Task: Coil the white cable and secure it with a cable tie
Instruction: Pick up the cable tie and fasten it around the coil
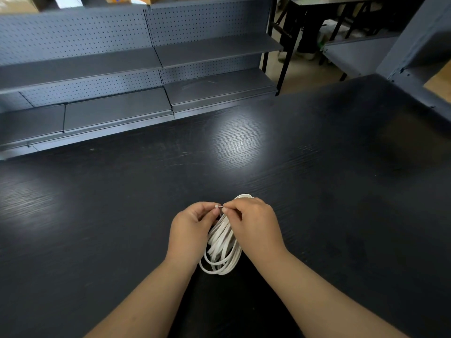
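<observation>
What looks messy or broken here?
Nothing much. The cable is neatly coiled, though its near loops fan out a little unevenly. The left hand and right hand pinch a small tie above it. The table only shows faint scratches.

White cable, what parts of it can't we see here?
- Head view, cable tie: too small; left hand and right hand pinch it, so fastened or not is unclear.
- Head view, white cable: upper loops hidden under both hands; its ends cannot be found.
</observation>
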### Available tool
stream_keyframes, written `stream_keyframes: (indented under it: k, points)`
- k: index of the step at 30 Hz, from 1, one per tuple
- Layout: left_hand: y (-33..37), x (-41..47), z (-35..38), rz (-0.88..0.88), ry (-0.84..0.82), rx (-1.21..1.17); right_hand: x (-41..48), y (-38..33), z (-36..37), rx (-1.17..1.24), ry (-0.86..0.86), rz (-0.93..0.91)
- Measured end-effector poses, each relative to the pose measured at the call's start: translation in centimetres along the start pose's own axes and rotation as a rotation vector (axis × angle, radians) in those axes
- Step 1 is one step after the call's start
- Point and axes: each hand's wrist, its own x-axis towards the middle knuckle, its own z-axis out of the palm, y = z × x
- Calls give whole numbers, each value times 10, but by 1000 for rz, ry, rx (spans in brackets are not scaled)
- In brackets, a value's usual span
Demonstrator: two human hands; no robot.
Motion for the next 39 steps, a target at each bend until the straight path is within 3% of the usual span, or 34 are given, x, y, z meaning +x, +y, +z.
stream_keyframes:
  k: [8,27,34,39]
  points:
    - [2,0,-2,-34,-32,-53,4,-3,-7,127,-87,192]
    - [11,0,-5,-93,-57,-22,3,-5,-13,194,-163,239]
    - [20,2,-16,-178,-211,-76,4,-3,-13,216,-167,230]
    - [21,5,-16,-210,-195,-108,3,-4,-10,193,-154,209]
